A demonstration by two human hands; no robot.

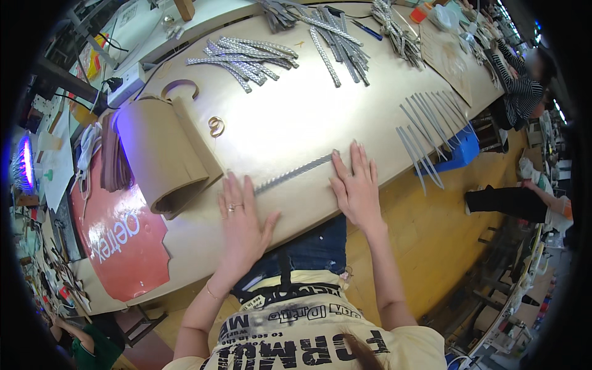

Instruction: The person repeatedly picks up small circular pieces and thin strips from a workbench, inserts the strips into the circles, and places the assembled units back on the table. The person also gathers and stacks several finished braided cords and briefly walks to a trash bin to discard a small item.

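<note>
A narrow silver-grey braided strip [293, 174] lies flat on the table, slanting up to the right between my hands. My left hand [242, 216] rests palm down at the strip's left end, fingers stretched out, a ring on one finger. At the strip's right end my right hand [356, 185] lies flat with its fingers spread, the fingertips touching or covering that end. Neither hand grips anything. Beyond them, a pile of silver braided strips [250, 58] lies towards the back, and another bundle of grey and silver strips [342, 43] is right of it.
A large rolled brown sheet [163, 151] stands left of my left hand, beside a red sheet [126, 246]. A gold-coloured tape ring [216, 126] lies nearby. Several thin grey strips [425, 129] overhang the right edge above a blue bin [459, 151]. Other people work at the far right and lower left.
</note>
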